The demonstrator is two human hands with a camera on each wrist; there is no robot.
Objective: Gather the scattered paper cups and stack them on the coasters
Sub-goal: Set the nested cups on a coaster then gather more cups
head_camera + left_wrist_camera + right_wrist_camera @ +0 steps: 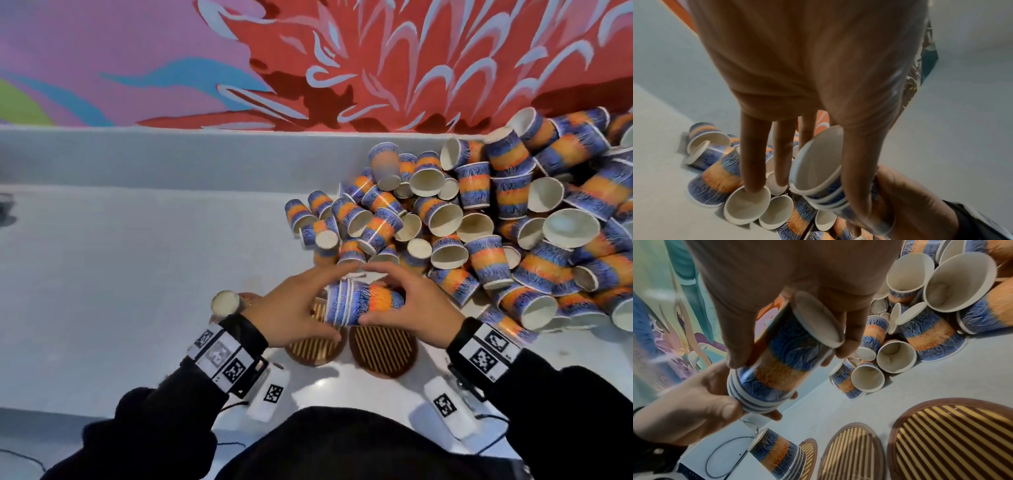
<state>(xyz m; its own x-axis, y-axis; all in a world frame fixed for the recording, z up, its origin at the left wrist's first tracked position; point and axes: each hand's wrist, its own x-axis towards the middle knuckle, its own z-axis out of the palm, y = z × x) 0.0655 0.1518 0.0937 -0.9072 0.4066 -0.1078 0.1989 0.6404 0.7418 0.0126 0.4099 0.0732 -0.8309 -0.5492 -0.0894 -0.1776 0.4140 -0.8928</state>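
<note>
A nested stack of paper cups point(359, 303) is gripped sideways between the left hand point(291, 308) and right hand point(419, 310), above the bamboo coasters point(383, 349). One upturned stack point(777, 452) is already set on the coaster left of the left hand. A big pile of loose cups point(479, 222) beyond the right hand is judged still to be gathered.

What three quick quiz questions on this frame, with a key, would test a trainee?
1. True or false: the held stack stands upright on a coaster.
2. Which hands grip that stack? A) left only B) right only C) both
3. Fill in: the upside-down stack already put down stands on the ___ most coaster.

Key:
1. False. It lies sideways in the air above the coasters.
2. C. The left hand holds the rim end, the right hand the base end.
3. Left. It stands on the left coaster; the loose pile lies to the right.
</note>
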